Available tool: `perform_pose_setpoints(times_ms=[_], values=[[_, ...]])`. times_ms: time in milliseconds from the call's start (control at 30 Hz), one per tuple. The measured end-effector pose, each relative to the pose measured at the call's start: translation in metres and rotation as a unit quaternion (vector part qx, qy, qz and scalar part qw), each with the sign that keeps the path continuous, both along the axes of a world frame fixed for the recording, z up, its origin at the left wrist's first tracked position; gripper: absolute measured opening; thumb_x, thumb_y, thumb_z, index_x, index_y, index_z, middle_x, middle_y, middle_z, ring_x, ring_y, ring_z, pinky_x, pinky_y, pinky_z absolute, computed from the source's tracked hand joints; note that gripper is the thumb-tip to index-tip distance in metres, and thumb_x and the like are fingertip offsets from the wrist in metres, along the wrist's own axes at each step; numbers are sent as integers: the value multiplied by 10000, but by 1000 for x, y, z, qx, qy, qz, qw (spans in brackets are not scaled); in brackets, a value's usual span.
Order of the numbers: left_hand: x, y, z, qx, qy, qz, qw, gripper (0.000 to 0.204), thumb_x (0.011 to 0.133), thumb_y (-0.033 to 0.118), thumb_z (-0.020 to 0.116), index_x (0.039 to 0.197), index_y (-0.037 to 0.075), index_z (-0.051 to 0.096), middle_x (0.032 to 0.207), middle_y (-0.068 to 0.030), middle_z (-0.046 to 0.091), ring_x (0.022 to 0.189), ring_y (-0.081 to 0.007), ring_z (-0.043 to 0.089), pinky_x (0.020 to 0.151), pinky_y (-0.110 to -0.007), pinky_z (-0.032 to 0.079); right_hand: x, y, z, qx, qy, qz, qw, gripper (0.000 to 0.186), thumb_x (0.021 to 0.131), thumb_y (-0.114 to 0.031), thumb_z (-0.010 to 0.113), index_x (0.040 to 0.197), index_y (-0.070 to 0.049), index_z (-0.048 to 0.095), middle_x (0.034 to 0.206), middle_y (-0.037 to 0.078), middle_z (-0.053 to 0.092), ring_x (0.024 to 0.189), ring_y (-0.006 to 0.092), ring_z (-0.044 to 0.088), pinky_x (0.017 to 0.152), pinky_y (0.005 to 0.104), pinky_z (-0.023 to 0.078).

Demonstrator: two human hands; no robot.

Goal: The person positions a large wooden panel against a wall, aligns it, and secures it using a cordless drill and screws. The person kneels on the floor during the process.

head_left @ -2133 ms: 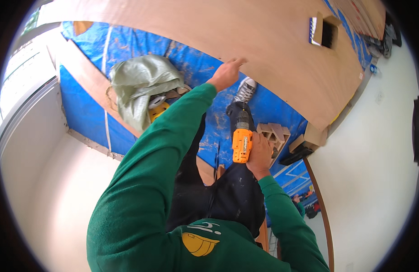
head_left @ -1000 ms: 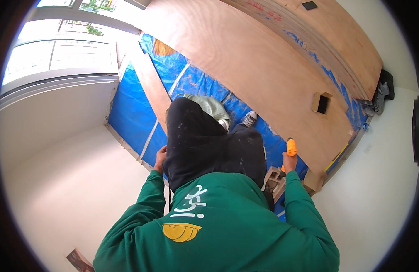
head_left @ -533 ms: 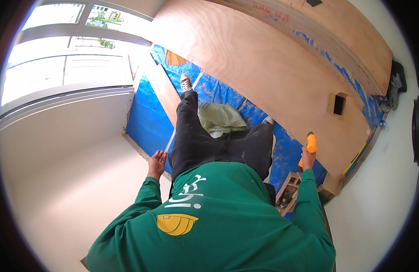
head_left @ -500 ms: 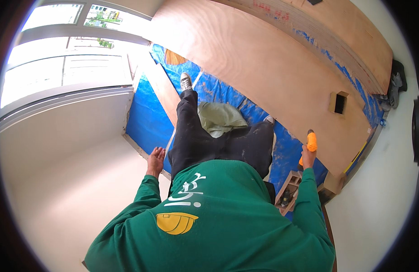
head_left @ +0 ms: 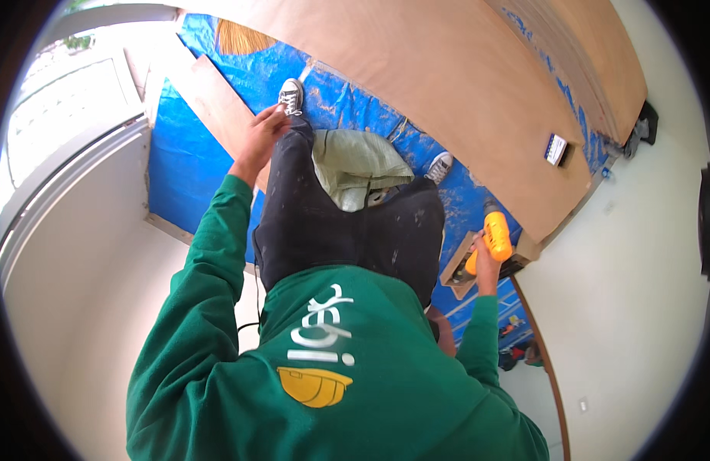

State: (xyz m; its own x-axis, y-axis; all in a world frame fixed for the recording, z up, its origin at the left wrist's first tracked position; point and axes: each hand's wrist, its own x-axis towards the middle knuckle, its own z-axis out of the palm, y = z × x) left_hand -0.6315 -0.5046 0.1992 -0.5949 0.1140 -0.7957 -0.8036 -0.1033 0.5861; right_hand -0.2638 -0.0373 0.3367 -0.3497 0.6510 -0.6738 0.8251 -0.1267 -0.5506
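My right hand (head_left: 487, 267) is wrapped round the handle of a yellow-orange power drill (head_left: 497, 234), its dark nose pointing away from me. Beside that hand, on the blue tarp, sits a small open wooden box (head_left: 453, 265) with dark items in it, partly hidden by the drill. My left hand (head_left: 261, 138) is raised in front of my shoe (head_left: 291, 95), thumb and fingers pinched together. Whatever may be between those fingertips is too small to make out. A narrow wooden board (head_left: 217, 104) lies behind the left hand.
A large plywood sheet (head_left: 416, 61) spans the far side, carrying a small white-and-blue box (head_left: 555, 149). Between my legs lies a pale green woven sack (head_left: 355, 157) on the blue tarp (head_left: 178, 169). A straw broom (head_left: 243, 38) rests far left, near the window (head_left: 71, 115).
My left hand has risen forward from beside my hip, its fingers now pinched. My view has shifted; the drill, still in my right hand, shows more of its side.
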Motion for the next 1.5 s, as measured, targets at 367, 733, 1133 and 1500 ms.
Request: perform_pose_setpoints(times_ms=[367, 733, 1133, 1500], values=[[133, 127, -143, 150, -226, -45, 961, 213, 1097, 179, 645, 1261, 55, 698, 1048, 0, 700, 920, -123, 665, 835, -288, 572, -170, -110, -45, -22, 18, 410, 912, 295, 948, -164, 816, 1148, 28, 713, 1016, 144, 780, 917, 277, 765, 824, 375, 587], [154, 165, -176, 143, -150, -233, 950, 371, 1114, 306, 612, 1341, 23, 689, 1093, -72, 736, 839, -174, 726, 774, -323, 602, -121, -95, -104, -38, 24, 299, 953, 396, 912, -123, 820, 1257, 16, 683, 1096, 158, 774, 1015, 290, 765, 902, 375, 578], [132, 262, -186, 240, -225, -26, 944, 363, 1111, 73, 562, 1470, 34, 533, 1197, -108, 705, 1092, -247, 736, 981, -365, 624, -90, -64, -129, -32, 85, 223, 971, 384, 917, -53, 784, 1270, 31, 659, 1097, 135, 761, 972, 235, 744, 879, 352, 577], [130, 284, -199, 211, -326, 42, 921, 250, 1148, 125, 491, 1313, -43, 575, 1224, -146, 718, 1075, -235, 732, 942, -304, 624, -97, -60, -158, -45, 92, 167, 981, 281, 943, -207, 790, 1143, -17, 738, 988, 109, 772, 879, 228, 748, 796, 368, 577]])
